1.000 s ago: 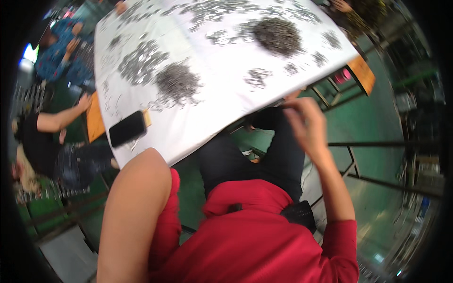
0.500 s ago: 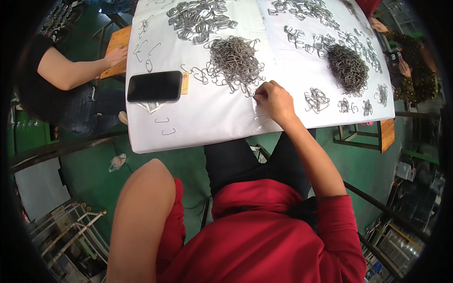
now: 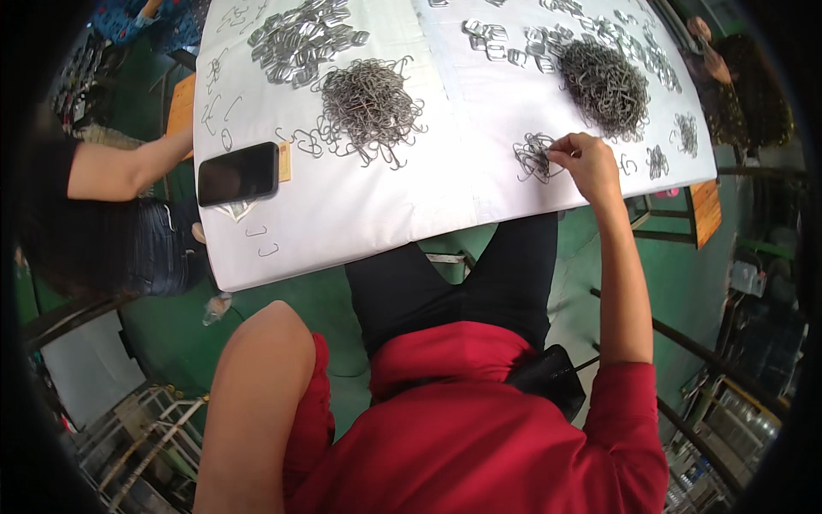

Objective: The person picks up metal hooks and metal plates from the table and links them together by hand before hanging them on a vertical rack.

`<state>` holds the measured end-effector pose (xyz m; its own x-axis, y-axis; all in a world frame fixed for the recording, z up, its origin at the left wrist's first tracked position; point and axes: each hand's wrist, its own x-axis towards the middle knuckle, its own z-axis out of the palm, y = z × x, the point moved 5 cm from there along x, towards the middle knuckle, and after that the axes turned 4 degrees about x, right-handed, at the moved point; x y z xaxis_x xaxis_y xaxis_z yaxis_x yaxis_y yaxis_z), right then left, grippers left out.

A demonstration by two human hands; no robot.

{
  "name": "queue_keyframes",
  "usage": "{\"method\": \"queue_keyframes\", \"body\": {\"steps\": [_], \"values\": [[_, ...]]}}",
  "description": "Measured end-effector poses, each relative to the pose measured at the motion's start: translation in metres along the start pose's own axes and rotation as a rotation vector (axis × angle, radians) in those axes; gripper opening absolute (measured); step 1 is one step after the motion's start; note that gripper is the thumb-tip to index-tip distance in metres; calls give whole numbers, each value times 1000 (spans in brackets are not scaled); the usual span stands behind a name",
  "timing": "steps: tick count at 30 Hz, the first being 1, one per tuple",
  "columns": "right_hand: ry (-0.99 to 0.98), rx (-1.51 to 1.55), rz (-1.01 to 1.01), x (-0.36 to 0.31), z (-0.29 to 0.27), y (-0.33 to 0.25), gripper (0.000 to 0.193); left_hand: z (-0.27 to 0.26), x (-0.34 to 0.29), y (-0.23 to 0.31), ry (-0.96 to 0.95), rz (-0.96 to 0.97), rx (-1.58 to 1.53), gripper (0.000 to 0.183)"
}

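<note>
My right hand (image 3: pixel 589 164) reaches over the white-covered table (image 3: pixel 462 184), with thumb and fingertips pinched together at a small pile of bent wire hooks (image 3: pixel 535 159). Whatever sits between the fingertips is too small to make out against the pile. Just beyond my hand lies a large dark heap of wire hooks (image 3: pixel 604 86). Another big heap of wire hooks (image 3: pixel 370 104) lies farther left, with loose hooks spread round its edge. Only my bent left arm (image 3: pixel 261 385) shows at the lower left; my left hand is out of view.
A black phone (image 3: pixel 238 174) lies on papers near the table's left edge, close to two single hooks (image 3: pixel 268 250). Flat metal buckle-like pieces (image 3: pixel 300 43) are heaped at the back. Small hook bunches (image 3: pixel 658 161) sit on the right. Other people sit at both sides.
My right hand has moved right, from beside the left heap of hooks to the small pile. The view has shifted, so the table stands farther left.
</note>
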<state>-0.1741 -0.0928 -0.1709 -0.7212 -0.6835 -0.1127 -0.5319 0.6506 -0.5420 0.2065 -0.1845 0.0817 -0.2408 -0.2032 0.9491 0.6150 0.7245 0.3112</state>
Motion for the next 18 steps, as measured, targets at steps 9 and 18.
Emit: {"method": "queue_keyframes", "body": {"steps": [9, 18], "values": [[159, 234, -130, 37, -5, -9, 17, 11, -17, -69, 116, -153, 328, 47], [9, 335, -221, 64, 49, -75, 13, 52, -150, -301, -373, -785, 1054, 60]]}}
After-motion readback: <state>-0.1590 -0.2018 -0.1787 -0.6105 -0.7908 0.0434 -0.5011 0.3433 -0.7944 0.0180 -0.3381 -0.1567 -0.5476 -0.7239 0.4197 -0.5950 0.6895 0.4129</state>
